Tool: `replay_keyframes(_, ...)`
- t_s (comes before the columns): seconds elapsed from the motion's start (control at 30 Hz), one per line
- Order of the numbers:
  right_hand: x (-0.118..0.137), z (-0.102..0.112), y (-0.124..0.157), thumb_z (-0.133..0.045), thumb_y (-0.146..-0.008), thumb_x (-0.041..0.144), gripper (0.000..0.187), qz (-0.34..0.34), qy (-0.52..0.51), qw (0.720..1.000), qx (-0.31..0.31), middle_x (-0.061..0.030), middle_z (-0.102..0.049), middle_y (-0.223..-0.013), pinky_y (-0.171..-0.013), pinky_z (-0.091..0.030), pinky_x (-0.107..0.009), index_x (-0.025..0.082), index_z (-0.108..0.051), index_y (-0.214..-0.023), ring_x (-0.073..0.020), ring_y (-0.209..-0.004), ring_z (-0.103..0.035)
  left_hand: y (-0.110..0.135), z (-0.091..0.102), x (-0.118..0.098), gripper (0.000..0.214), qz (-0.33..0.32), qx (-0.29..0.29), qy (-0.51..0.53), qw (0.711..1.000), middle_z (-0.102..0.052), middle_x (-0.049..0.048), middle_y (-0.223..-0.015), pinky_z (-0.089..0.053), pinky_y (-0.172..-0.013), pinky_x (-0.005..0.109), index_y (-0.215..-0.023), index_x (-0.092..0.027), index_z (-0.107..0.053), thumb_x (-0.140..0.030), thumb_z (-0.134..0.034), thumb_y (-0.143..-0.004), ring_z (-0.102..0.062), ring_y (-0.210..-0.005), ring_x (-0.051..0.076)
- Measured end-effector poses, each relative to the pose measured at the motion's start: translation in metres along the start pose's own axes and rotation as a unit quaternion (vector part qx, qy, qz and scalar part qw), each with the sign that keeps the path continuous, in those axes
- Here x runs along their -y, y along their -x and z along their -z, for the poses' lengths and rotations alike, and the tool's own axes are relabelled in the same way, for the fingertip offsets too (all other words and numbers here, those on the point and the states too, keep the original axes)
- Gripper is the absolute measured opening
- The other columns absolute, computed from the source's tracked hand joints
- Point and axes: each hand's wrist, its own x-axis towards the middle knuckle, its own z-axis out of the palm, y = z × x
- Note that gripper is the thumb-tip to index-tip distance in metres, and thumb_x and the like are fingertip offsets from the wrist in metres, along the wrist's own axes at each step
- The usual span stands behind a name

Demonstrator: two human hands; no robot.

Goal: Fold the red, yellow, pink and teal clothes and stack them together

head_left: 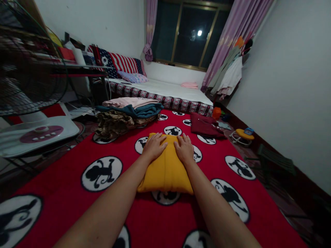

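A yellow garment [168, 172], folded into a compact block, lies on the red blanket [67, 186] with its black-and-white monkey print. My left hand [154, 146] rests flat on its far left corner, fingers stretched out. On the far right corner lies my right hand [184, 148], its fingers also spread and pressed lightly to the cloth. Both forearms reach along the sides of the garment. Beyond it to the right is a folded dark red garment [205, 124]. To the left is a pile of clothes with a pink piece [129, 102], a teal piece [144, 110] and a camouflage piece [113, 123].
An electric fan [33, 75] stands at the left by a white plastic stool [67, 125]. A bed [165, 88] with pillows runs below the window. On the right are clothes hanging [230, 75], a yellow-topped stool [244, 134] and a dark green folding chair [275, 160].
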Motion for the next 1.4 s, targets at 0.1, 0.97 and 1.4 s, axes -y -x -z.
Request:
replay_keyframes(0.1,-0.005,0.0,0.0,-0.043,-0.091,0.032,0.055,-0.067,-0.04,0.996,-0.04,-0.0169,-0.03,-0.153,-0.107,-0.032,-0.039,0.013,-0.041,-0.143,-0.028,-0.137,-0.035,0.0,0.003,0.008,0.035,0.042,-0.079,0.043,0.995,-0.057,0.0091,-0.133,-0.036,-0.109,0.034,-0.116,-0.018,-0.066,-0.021,-0.047,-0.087,-0.051,-0.124,0.021)
replay_keyframes(0.97,-0.018,0.171,-0.044,-0.081,-0.055,0.03,0.048,0.09,-0.532,0.82,-0.191,-0.0026,-0.071,-0.103,-0.085,-0.052,-0.036,0.019,-0.066,-0.1,-0.0209,-0.095,-0.065,-0.057,0.135,-0.072,0.065,-0.088,-0.232,0.435,0.865,-0.067,0.0031,-0.104,-0.052,-0.086,0.035,-0.129,-0.016,-0.053,-0.019,-0.073,-0.067,-0.065,-0.101,0.023)
replay_keyframes(1.4,-0.121,0.064,0.093,-0.043,-0.061,0.009,0.051,0.072,-0.277,0.957,-0.046,-0.0071,-0.069,-0.114,-0.102,-0.043,-0.045,0.02,-0.068,-0.104,-0.0229,-0.112,-0.061,0.066,0.026,-0.003,0.047,-0.171,0.012,0.053,0.984,-0.065,0.0072,-0.109,-0.048,-0.09,0.037,-0.1,-0.021,-0.071,0.004,-0.046,-0.069,-0.059,-0.103,0.022)
